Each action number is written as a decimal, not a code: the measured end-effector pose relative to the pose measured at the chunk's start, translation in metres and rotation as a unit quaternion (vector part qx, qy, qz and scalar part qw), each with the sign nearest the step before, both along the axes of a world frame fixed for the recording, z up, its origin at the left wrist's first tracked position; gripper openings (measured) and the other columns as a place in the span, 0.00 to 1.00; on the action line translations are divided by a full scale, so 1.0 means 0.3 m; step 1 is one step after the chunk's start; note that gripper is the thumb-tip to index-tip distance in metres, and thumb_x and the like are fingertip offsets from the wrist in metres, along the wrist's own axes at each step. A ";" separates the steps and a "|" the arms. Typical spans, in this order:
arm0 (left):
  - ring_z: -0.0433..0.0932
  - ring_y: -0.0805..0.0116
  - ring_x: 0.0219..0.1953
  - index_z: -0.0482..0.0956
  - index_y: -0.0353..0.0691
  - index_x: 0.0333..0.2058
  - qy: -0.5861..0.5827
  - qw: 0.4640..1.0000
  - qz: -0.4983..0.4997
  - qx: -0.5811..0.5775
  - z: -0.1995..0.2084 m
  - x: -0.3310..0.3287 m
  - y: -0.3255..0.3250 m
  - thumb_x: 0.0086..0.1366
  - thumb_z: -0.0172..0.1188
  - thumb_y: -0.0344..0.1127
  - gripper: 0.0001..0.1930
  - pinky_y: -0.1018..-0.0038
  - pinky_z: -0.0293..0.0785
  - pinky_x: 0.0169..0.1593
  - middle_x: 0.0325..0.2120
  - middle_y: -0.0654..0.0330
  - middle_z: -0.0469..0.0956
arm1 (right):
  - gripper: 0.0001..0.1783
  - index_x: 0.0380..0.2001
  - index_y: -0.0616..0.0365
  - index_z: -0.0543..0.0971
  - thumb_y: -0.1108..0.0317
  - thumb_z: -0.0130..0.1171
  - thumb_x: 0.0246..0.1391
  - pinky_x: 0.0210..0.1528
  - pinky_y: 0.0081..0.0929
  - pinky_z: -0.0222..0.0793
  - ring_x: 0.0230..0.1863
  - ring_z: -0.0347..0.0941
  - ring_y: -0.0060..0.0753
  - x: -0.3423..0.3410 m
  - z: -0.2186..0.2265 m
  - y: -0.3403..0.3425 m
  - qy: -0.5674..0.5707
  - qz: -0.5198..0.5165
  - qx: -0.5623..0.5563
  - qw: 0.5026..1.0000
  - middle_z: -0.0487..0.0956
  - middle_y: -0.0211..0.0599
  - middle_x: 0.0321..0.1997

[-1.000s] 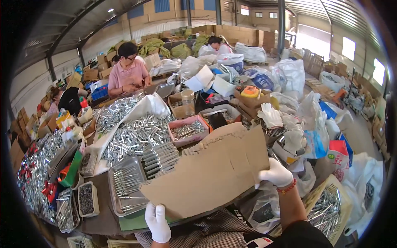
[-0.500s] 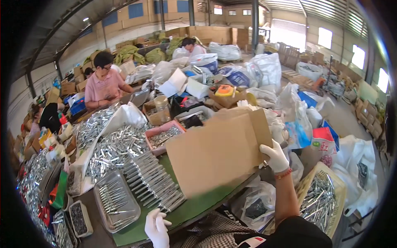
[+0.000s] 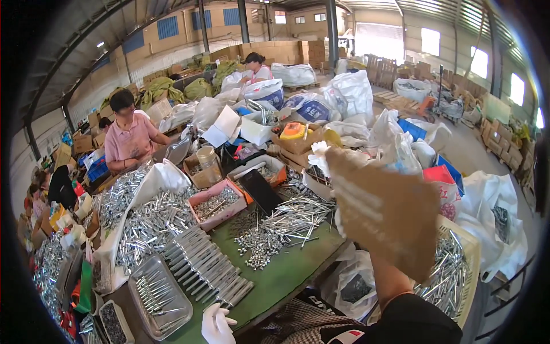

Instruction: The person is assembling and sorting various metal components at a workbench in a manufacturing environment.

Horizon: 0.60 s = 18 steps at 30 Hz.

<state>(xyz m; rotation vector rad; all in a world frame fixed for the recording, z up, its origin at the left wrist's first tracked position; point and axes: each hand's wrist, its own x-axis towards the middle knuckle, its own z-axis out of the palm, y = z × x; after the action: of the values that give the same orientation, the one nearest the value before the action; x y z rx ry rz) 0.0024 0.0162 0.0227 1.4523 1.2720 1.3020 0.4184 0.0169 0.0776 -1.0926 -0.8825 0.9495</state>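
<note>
As cardboard point(image 3: 387, 209), clasped in mostly-hidden right grip point(image 3: 339, 222), bares rods point(image 3: 299, 218), left grip point(image 3: 217, 325) half-curled, empty.

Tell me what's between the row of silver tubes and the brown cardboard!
Between the tubes and the cardboard, the head view shows small metal pieces and thin metal rods on the green tabletop.

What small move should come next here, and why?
Probably set the cardboard down on the right, off the mat: it is held up at that side, while the loose rods and metal bits lie uncovered, and the left hand looks empty.
</note>
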 end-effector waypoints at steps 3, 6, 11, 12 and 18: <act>0.72 0.79 0.23 0.74 0.34 0.48 0.010 1.000 0.008 0.027 -0.009 -0.008 0.001 0.68 0.50 0.29 0.13 0.83 0.63 0.25 0.33 0.61 0.79 | 0.19 0.51 0.62 0.71 0.66 0.57 0.59 0.26 0.26 0.75 0.33 0.77 0.25 -0.022 0.030 -0.012 -0.169 -0.011 -0.007 0.985 0.78 0.31 0.42; 0.73 0.77 0.23 0.74 0.34 0.49 -0.009 1.000 0.011 -0.016 -0.015 -0.015 0.001 0.68 0.50 0.29 0.13 0.83 0.65 0.26 0.34 0.60 0.79 | 0.22 0.53 0.64 0.69 0.67 0.57 0.57 0.27 0.29 0.75 0.33 0.78 0.29 -0.019 0.025 -0.043 0.068 0.013 0.104 0.992 0.78 0.36 0.41; 0.74 0.75 0.18 0.72 0.31 0.45 0.003 1.000 0.003 0.013 -0.041 -0.019 0.022 0.68 0.46 0.29 0.11 0.84 0.61 0.18 0.29 0.56 0.77 | 0.24 0.55 0.64 0.68 0.66 0.56 0.56 0.39 0.21 0.71 0.35 0.75 0.29 0.031 0.009 -0.006 -0.152 -0.087 0.012 0.985 0.79 0.35 0.40; 0.74 0.75 0.18 0.73 0.31 0.44 0.005 1.000 0.006 0.017 -0.037 -0.017 0.022 0.67 0.47 0.27 0.11 0.84 0.62 0.18 0.29 0.57 0.77 | 0.24 0.55 0.65 0.68 0.67 0.55 0.56 0.41 0.20 0.70 0.37 0.75 0.28 0.049 0.008 -0.014 -0.169 -0.089 0.000 0.982 0.78 0.34 0.41; 0.77 0.72 0.22 0.73 0.27 0.44 -0.038 0.999 -0.037 0.002 -0.039 -0.007 0.041 0.65 0.49 0.22 0.11 0.79 0.75 0.28 0.30 0.54 0.78 | 0.23 0.56 0.63 0.68 0.67 0.49 0.58 0.47 0.23 0.69 0.43 0.74 0.27 0.316 -0.164 -0.057 -0.024 0.187 0.311 0.932 0.76 0.34 0.46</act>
<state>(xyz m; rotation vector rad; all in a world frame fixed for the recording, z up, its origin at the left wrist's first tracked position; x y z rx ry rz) 0.0003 0.0285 0.0111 1.4262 1.1568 1.2999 0.5131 -0.0002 0.0285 -0.4090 -1.3486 0.8578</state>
